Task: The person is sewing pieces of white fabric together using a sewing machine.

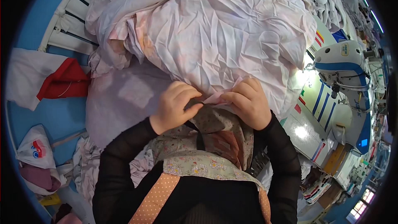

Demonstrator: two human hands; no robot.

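A large crumpled sheet of pale pink fabric lies heaped in front of me. My left hand has thumb and forefinger closed at the fabric's near edge. My right hand pinches the same edge a little to the right. Between them a small folded bit of the edge stretches from one set of fingertips to the other. Below the hands is my floral apron with orange dotted straps, and a black strap hangs across it. What lies under the fingertips is partly hidden.
At right stands a white and blue sewing machine on a striped worktable. A white slatted rail runs at upper left. Red and white cloth and a white plastic bag are at left. More fabric is piled at far right.
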